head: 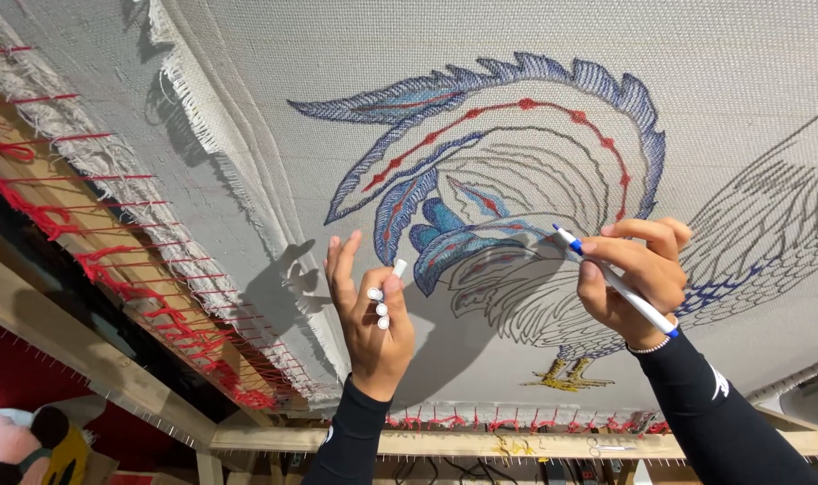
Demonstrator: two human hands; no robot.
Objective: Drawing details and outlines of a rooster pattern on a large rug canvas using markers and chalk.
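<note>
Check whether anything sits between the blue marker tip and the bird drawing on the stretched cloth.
Nothing visible does. The right hand holds the marker with its blue tip at the bird drawing; the left hand, gripping spare markers, is off to the side.

Cloth (337,81): coarse woven mesh, matt off-white, frayed loose threads along the upper-left edge. Rooster drawing (508,180): flat ink lines in blue, red and grey, no sheen. Frame (445,442) along the bottom and lower left: bare pale wood, matt, rough-sawn look. Red yarn (112,269) lacing at left: fuzzy, matt. Pen (615,280) at right: smooth glossy white plastic, blue tip and end. Pens (384,301) at centre: smooth white plastic. Sleeves (714,413): smooth black stretch fabric.
</note>
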